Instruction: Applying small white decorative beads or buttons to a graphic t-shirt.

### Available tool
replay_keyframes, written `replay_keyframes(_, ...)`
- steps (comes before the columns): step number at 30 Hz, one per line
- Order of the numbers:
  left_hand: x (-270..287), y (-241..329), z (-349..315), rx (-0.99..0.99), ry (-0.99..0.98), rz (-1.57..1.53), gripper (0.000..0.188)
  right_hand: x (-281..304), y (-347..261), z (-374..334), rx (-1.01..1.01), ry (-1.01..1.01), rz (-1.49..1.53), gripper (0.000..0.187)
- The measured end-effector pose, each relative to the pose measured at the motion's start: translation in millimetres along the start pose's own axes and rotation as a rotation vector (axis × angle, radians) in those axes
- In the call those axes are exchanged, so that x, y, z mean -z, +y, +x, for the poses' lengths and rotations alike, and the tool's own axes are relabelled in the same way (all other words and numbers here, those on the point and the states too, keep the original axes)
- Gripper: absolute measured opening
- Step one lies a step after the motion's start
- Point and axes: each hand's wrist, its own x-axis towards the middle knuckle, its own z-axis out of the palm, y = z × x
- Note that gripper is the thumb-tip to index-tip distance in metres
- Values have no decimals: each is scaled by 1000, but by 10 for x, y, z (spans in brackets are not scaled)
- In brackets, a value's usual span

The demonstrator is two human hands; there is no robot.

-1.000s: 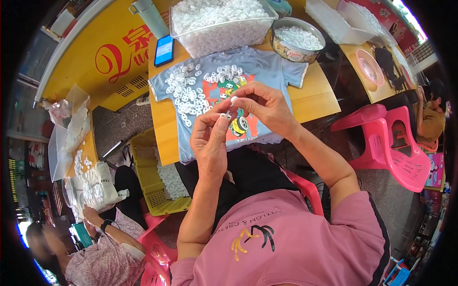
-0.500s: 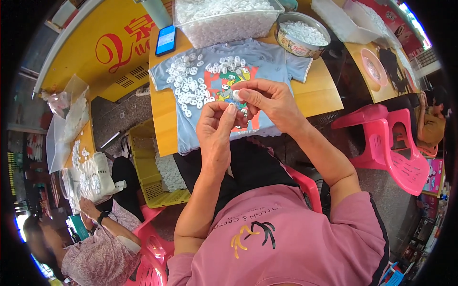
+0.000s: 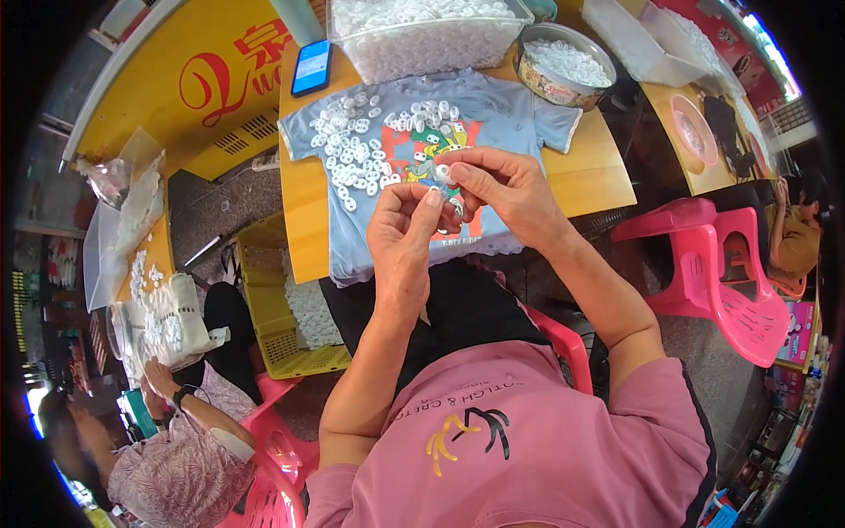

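My right hand [image 3: 515,201] pinches a small white two-holed plastic piece [image 3: 443,173] between thumb and forefinger. Close beside it, my left hand [image 3: 398,238] is closed, thumb against the fingers, with a bit of white at the thumb tip too small to name. Both hands are over a blue-grey T-shirt [image 3: 519,114] spread across the wooden table [image 3: 598,167]. On the shirt, just beyond my left hand, lies a loose spread of white oval two-holed pieces [image 3: 352,163]. A smaller cluster of the same pieces [image 3: 427,114] lies farther up on the printed picture.
At the table's far side stand a clear bin [image 3: 427,44] full of white pieces and a round tin [image 3: 563,75] of white parts. A phone [image 3: 311,68] lies left of the bin. Pink chairs [image 3: 704,255] and a yellow crate [image 3: 268,299] flank the table. At left, another person's hands [image 3: 158,380] work.
The view has shifted slightly. Both my hands keep nearly the same pinching pose, close together over the shirt.
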Motion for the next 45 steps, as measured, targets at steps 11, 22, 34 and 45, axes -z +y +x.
replay_keyframes(11, 2, -2, 15, 8, 21, 1, 14, 9, 13, 13, 19, 7, -55, 24)
replay_keyframes(22, -9, -21, 37, 21, 26, 28, 14, 31, 77, -19, -17, 47, -9, 23)
replay_keyframes(34, -39, -66, 42, 28, 27, 47, 16, 63, 61, -60, -35, 77, 69, 25)
replay_keyframes(45, -32, -78, 21, 36, 33, 65, 17, 34, 61, -112, 42, 66, -49, 21)
